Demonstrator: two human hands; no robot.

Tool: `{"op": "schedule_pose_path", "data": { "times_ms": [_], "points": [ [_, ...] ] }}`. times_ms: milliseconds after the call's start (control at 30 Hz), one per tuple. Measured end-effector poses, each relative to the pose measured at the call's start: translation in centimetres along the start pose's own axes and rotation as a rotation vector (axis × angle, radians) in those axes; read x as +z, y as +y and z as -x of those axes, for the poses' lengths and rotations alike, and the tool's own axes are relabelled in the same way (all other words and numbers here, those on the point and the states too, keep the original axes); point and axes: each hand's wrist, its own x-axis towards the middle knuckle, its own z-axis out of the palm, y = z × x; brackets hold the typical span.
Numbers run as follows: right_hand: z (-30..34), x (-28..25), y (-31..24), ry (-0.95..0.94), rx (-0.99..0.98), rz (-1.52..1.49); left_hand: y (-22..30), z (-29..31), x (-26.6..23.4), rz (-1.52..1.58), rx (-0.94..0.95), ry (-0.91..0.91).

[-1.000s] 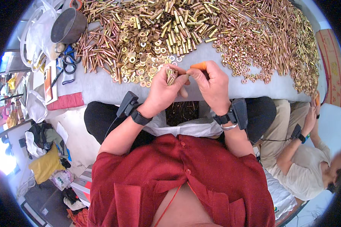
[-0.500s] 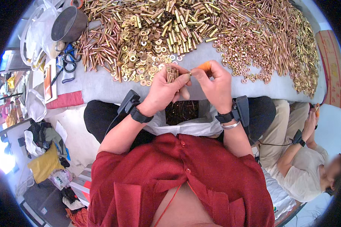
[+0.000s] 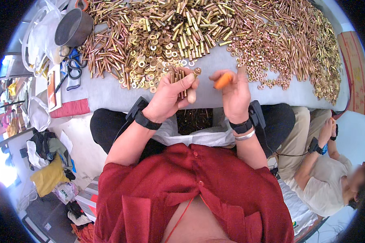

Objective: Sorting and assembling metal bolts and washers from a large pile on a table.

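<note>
My left hand [image 3: 160,101] is closed round a small bundle of brass-coloured bolts [image 3: 177,76], held over the table's near edge. At its thumb tip, one bolt's end [image 3: 197,71] shows what looks like a nut and a washer. A short distance to the right, my right hand [image 3: 237,99] is raised, fingers apart, with nothing visible in it. An orange finger cover [image 3: 223,81] sits on one of its fingers. Beyond my hands lie heaps of flat washers [image 3: 150,67], small nuts [image 3: 260,60] and metal sleeves [image 3: 194,40].
More long rods or bolts [image 3: 109,50] cover the grey tabletop [image 3: 215,95]. A dark metal pot [image 3: 74,27] and scissors [image 3: 74,67] are at left. Between my knees is a dark container [image 3: 194,121] with metal pieces. A co-worker [image 3: 322,178] sits at right.
My right hand has drawn away to the right from the bolts, its fingers spreading. My left hand has turned slightly, still gripping the bundle.
</note>
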Motion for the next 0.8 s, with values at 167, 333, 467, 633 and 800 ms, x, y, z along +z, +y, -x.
{"op": "schedule_pose_path", "data": {
  "times_ms": [167, 333, 467, 633, 800],
  "points": [
    [0.6, 0.5, -0.2, -0.002, 0.010, -0.003, -0.4, 0.0, 0.3, -0.123, -0.017, 0.038],
    [1.0, -1.9, -1.9, 0.244, 0.079, 0.406, 0.8, 1.0, 2.0, -0.728, -0.240, -0.008],
    [2.0, 0.3, -1.8, 0.012, -0.333, 0.673, 1.0, 0.8, 1.4, -0.559, -0.321, 0.023],
    [1.7, 3.7, -0.5, -0.354, -0.630, 1.076, -0.8, 0.9, 0.7, -0.227, -0.286, 0.036],
    [0.7, 2.0, 0.4, -0.465, -0.656, 1.087, -1.3, 0.7, 1.0, -0.272, -0.285, -0.022]
  ]
}}
